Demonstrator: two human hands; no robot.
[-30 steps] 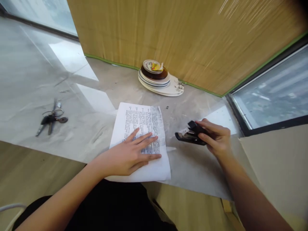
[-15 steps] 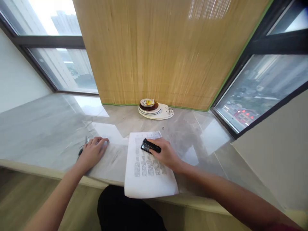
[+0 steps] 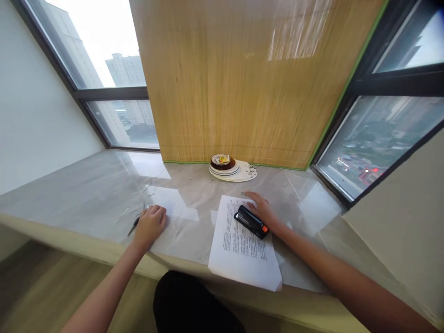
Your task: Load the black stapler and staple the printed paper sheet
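A printed sheet of paper lies on the grey stone sill, its near edge hanging over the front. A black stapler with an orange end rests on the sheet's upper right part. My right hand lies just behind the stapler, fingers stretched flat towards the left, touching it or very close to it. My left hand is curled over a bunch of keys at the left; only a dark key tip sticks out beside the fingers.
A stack of plates with a brown bowl on top stands at the back against a bamboo blind. Windows flank the blind. A beige wall panel rises at the right. The sill's front edge runs just before my body.
My right hand carried the stapler onto the paper and set it down, fingers now flat behind it. My left hand left the paper and closed over the keys. The view has tilted up.
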